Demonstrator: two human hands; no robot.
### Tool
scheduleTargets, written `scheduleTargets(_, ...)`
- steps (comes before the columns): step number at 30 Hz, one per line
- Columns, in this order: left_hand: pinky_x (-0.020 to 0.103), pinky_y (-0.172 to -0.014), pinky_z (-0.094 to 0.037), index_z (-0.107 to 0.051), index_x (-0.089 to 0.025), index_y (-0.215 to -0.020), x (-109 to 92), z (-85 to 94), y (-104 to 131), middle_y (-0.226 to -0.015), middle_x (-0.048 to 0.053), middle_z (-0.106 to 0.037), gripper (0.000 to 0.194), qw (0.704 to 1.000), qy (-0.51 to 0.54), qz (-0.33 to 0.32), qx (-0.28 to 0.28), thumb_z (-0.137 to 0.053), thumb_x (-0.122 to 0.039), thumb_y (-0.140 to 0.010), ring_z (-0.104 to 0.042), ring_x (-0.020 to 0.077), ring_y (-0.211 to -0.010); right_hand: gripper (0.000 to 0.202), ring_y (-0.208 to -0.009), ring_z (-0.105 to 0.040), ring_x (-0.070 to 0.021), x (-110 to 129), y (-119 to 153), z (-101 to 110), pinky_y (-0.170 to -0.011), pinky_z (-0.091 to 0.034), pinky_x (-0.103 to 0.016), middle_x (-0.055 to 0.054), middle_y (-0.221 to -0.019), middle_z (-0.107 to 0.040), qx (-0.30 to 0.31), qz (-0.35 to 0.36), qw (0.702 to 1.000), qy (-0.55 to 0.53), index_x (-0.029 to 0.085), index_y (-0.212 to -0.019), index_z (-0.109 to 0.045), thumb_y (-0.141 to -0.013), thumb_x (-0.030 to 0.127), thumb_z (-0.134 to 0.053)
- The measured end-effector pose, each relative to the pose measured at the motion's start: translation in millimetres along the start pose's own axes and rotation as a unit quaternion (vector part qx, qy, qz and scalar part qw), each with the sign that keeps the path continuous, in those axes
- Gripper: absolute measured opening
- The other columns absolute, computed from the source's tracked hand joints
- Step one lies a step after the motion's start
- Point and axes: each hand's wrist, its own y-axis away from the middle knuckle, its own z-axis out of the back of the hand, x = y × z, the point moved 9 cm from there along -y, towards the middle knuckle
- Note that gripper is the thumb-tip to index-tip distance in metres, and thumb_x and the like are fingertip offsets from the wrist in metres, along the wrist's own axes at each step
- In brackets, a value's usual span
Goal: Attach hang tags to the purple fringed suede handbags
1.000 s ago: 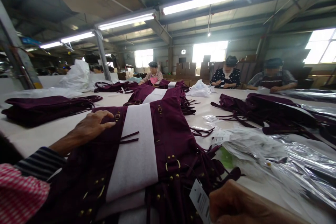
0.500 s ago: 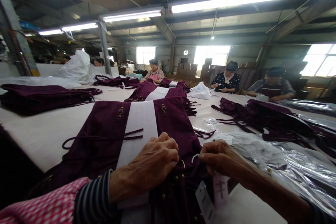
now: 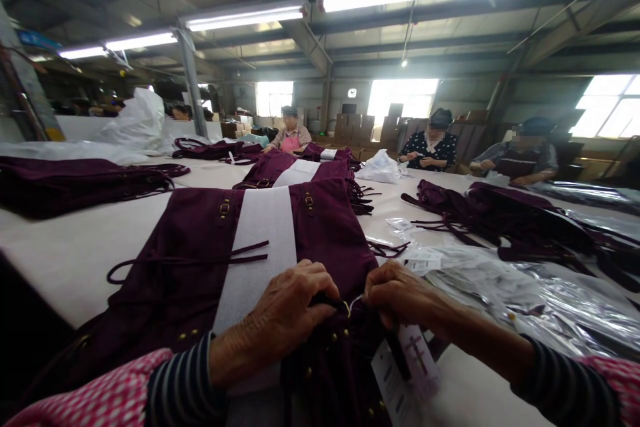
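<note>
Over purple bag (image 3: 325,227), white table edge (image 3: 43,263) off left, left grip (image 3: 295,307) pinching dark strap (image 3: 325,297), right grip (image 3: 395,290) pinching white string (image 3: 354,301)

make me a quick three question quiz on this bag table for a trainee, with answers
1. True or false: the left hand rests on the shiny plastic wrapping.
2. Which does the right hand hold? (a) scissors (b) a thin white cord (c) a roll of tape
3. Fill in: a ___ band lies across the nearest purple bag.

Key
1. False; it is over the nearest purple bag.
2. b
3. white
</note>
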Motion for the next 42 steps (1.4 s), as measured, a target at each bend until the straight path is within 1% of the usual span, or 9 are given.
scheduleTargets(4, 0.027, -0.083, -0.04, -0.069, -0.024, -0.093, -5.0, 0.9, 1.0, -0.092, -0.003, -0.066, 0.021, 0.999, -0.024, -0.025, -0.001, -0.072, -0.009, -0.078, -0.057, 0.016, -0.094, 0.011, -0.031, -0.03, -0.0051, -1.9, 0.4, -9.1, -0.033, -0.016, -0.019, 0.004, -0.039, -0.055, 0.027, -0.013, 0.999, -0.042, 0.017, -0.061, -0.061, -0.068, 0.024, -0.056)
scheduleTargets(11, 0.025, -0.082, -0.04, -0.069, -0.023, -0.094, -12.0, -0.4, -2.4, -0.093, -0.004, -0.064, 0.021, 0.998, -0.047, -0.045, 0.025, -0.074, -0.01, -0.079, -0.058, 0.0149, -0.093, 0.013, -0.03, -0.032, -0.0048, -2.0, -2.0, 0.5, -0.033, -0.018, -0.018, 0.003, -0.04, -0.055, -0.025, -0.004, 0.999, -0.033, 0.016, -0.057, -0.059, -0.067, 0.024, -0.055)
scheduleTargets(17, 0.026, -0.081, -0.041, -0.068, -0.022, -0.095, -13.7, -1.8, -3.1, -0.094, -0.003, -0.064, 0.021, 0.996, -0.067, -0.05, 0.022, -0.073, -0.009, -0.079, -0.058, 0.0156, -0.093, 0.011, -0.03, -0.031, -0.0053, -0.5, -1.1, -5.3, -0.032, -0.016, -0.019, 0.003, -0.039, -0.053, -0.011, -0.017, 1.0, -0.015, 0.016, -0.059, -0.061, -0.065, 0.024, -0.056)
scheduleTargets(22, 0.028, -0.085, -0.043, -0.068, -0.021, -0.092, -27.8, -2.1, 0.2, -0.096, -0.001, -0.065, 0.009, 0.994, -0.077, -0.072, 0.033, -0.062, -0.015, -0.092, -0.056, 0.0167, -0.095, 0.013, -0.03, -0.03, -0.0044, -2.3, 4.1, 11.6, -0.032, -0.015, -0.019, 0.003, -0.039, -0.054, -0.036, -0.017, 0.999, -0.035, 0.017, -0.058, -0.057, -0.066, 0.027, -0.057)
scheduleTargets(27, 0.032, -0.074, -0.043, -0.069, -0.023, -0.099, -49.4, -17.5, -13.7, -0.098, 0.001, -0.066, 0.024, 0.979, -0.15, -0.111, 0.087, -0.078, -0.036, -0.081, -0.056, 0.023, -0.096, 0.022, -0.031, -0.028, -0.0034, -0.3, 21.9, 41.0, -0.034, -0.012, -0.019, 0.003, -0.042, -0.054, -0.079, -0.012, 0.995, -0.063, 0.017, -0.059, -0.053, -0.068, 0.035, -0.062)
scheduleTargets(33, 0.028, -0.058, -0.034, -0.069, -0.021, -0.07, -63.6, -41.3, -45.4, -0.07, -0.001, -0.066, 0.01, 0.967, -0.12, -0.105, 0.196, -0.078, -0.024, -0.074, -0.06, 0.0179, -0.072, 0.029, -0.033, -0.026, -0.0031, 0.5, 50.4, 57.3, -0.036, -0.009, -0.02, 0.002, -0.044, -0.052, -0.113, -0.027, 0.99, -0.076, 0.017, -0.06, -0.053, -0.069, 0.041, -0.066)
scheduleTargets(35, 0.026, -0.056, -0.033, -0.069, -0.021, -0.068, -56.6, -33.4, -59.6, -0.064, -0.003, -0.064, 0.011, 0.983, -0.043, -0.053, 0.169, -0.077, -0.026, -0.075, -0.059, 0.0152, -0.066, 0.031, -0.033, -0.025, -0.0032, -2.2, 59.6, 59.0, -0.037, -0.008, -0.021, 0.002, -0.046, -0.052, -0.108, -0.028, 0.99, -0.084, 0.017, -0.062, -0.053, -0.072, 0.044, -0.066)
scheduleTargets(39, 0.024, -0.056, -0.036, -0.07, -0.02, -0.072, -4.4, -1.2, -77.8, -0.067, -0.001, -0.067, 0.017, 0.992, 0.052, 0.113, -0.002, -0.067, -0.035, -0.08, -0.059, 0.0144, -0.064, 0.033, -0.037, -0.025, -0.0038, -3.0, 77.1, 61.7, -0.041, -0.007, -0.023, 0.003, -0.049, -0.052, -0.104, 0.006, 0.988, -0.114, 0.018, -0.064, -0.053, -0.078, 0.045, -0.065)
scheduleTargets(42, 0.026, -0.054, -0.036, -0.068, -0.017, -0.069, 30.4, 2.5, -76.1, -0.064, 0.002, -0.065, 0.015, 0.983, 0.028, 0.178, -0.024, -0.064, -0.029, -0.076, -0.058, 0.016, -0.061, 0.032, -0.037, -0.025, -0.0044, -3.0, 81.9, 48.6, -0.041, -0.007, -0.024, 0.003, -0.048, -0.051, -0.073, 0.008, 0.99, -0.119, 0.018, -0.065, -0.054, -0.078, 0.044, -0.064)
